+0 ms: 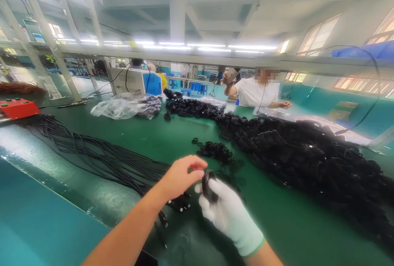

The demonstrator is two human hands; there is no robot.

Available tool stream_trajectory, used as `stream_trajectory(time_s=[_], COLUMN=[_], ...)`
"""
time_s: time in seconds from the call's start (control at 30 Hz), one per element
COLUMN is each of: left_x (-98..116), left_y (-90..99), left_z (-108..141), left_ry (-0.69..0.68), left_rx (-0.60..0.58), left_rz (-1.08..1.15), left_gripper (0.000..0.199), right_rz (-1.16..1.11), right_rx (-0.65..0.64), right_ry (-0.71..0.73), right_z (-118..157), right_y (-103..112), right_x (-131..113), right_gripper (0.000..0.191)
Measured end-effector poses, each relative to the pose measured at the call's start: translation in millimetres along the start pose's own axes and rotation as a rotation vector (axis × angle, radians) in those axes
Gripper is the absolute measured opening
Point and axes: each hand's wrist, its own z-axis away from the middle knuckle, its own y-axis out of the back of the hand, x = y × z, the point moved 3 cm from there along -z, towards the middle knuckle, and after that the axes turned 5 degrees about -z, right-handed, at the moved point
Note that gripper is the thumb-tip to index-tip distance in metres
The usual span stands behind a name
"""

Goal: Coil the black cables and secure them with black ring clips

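Observation:
In my right hand [226,212], which wears a white glove, is a small coil of black cable [209,188], gripped upright between thumb and fingers. My bare left hand [181,175] is just left of the coil. Its thumb and forefinger are curved and a little apart, with the tips close to the coil's upper edge; whether they touch it I cannot tell. A bundle of long, loose black cables [101,151] runs under my left forearm, and its connector ends [181,206] lie below my left hand. Beyond my hands is a small heap of thin black rings [215,152].
A large pile of coiled black cables [292,155] stretches along the right and back of the green table [138,134]. Clear plastic bags [123,106], a white-and-blue machine [135,81] and a red control box [18,108] stand farther left. A person in white [258,93] is across the table.

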Motion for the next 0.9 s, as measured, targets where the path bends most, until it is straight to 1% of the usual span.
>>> stream_trajectory(time_s=[0.07, 0.1, 0.13, 0.17, 0.2, 0.23, 0.3, 0.37, 0.47, 0.57, 0.67, 0.77, 0.83, 0.9], left_x=[-3.9, -6.5, -9.4, -12.3, -14.6, -15.9, -14.9, -10.2, -2.0, 1.2, 0.8, 0.3, 0.0, -0.8], left_y=[-0.8, -1.8, -3.0, -4.1, -4.9, -5.2, -4.5, -2.5, -0.9, -4.8, -13.6, -22.8, -26.6, -28.1], left_z=[0.2, 0.6, 0.9, 0.9, 0.9, 0.8, 1.5, 4.0, 11.5, 20.7, 27.2, 29.5, 29.6, 29.3], left_ry=[-0.058, -0.074, -0.079, -0.078, -0.075, -0.072, -0.075, -0.082, -0.125, -0.177, -0.214, -0.209, -0.173, -0.117], left_rx=[-0.192, -0.264, -0.309, -0.322, -0.309, -0.277, -0.209, -0.151, -0.081, 0.023, 0.128, 0.159, 0.172, 0.221], left_rz=[0.249, 0.342, 0.406, 0.44, 0.443, 0.421, 0.32, 0.2, 0.038, -0.145, -0.368, -0.537, -0.552, -0.471], left_gripper=[0.035, 0.037, 0.036, 0.034, 0.031, 0.028, 0.025, 0.024, 0.03, 0.041, 0.043, 0.042, 0.041, 0.04], right_rz=[-0.132, -0.164, -0.176, -0.177, -0.174, -0.166, -0.114, 0.004, 0.157, 0.232, 0.32, 0.388, 0.39, 0.339], right_rx=[-0.091, -0.147, -0.194, -0.218, -0.224, -0.22, -0.22, -0.265, -0.276, -0.256, -0.248, -0.224, -0.221, -0.228], right_ry=[-0.175, -0.257, -0.323, -0.362, -0.362, -0.325, -0.203, -0.099, -0.04, -0.049, -0.051, -0.069, -0.081, -0.075], right_z=[-0.6, -0.3, 0.4, 1.3, 2.3, 3.3, 6.0, 9.2, 11.1, 10.9, 12.1, 14.0, 14.4, 13.8], right_y=[2.5, 2.3, 1.1, -0.7, -3.1, -6.0, -12.2, -16.9, -15.3, -12.1, -15.2, -17.9, -16.8, -15.1], right_x=[5.9, 8.6, 10.8, 11.8, 11.4, 9.5, 3.1, -2.9, -6.0, -5.1, -6.3, -8.9, -9.0, -7.2], right_gripper=[0.03, 0.034, 0.037, 0.039, 0.039, 0.04, 0.04, 0.037, 0.034, 0.04, 0.041, 0.047, 0.049, 0.049])
